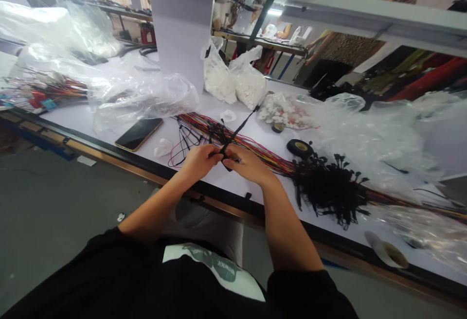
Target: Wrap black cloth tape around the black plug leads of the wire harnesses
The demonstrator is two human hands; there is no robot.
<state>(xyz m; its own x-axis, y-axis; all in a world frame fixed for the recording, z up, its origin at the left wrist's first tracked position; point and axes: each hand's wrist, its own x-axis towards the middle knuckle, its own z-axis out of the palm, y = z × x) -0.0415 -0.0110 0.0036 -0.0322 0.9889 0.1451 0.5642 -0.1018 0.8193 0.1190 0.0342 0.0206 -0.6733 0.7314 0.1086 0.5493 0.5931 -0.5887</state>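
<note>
My left hand (203,160) and my right hand (245,162) meet near the table's front edge, fingers pinched together on a black cable (239,128). The cable slants up and away to the right, with a small dark connector at its tip. Its near end is partly hidden by my fingers. Just behind my hands, a long bundle of red, yellow and black wires (270,153) crosses the table. To my right, it runs into a thick heap of black cable ends (330,187). Beside that heap lies a roll of black tape (299,148).
A phone (139,134) lies at left. Clear plastic bags (138,96) spread behind it, and tied bags of white parts (235,78) stand at the back. More connectors in a bag (288,110) sit rightward. An empty tape core (386,252) rests by the front edge.
</note>
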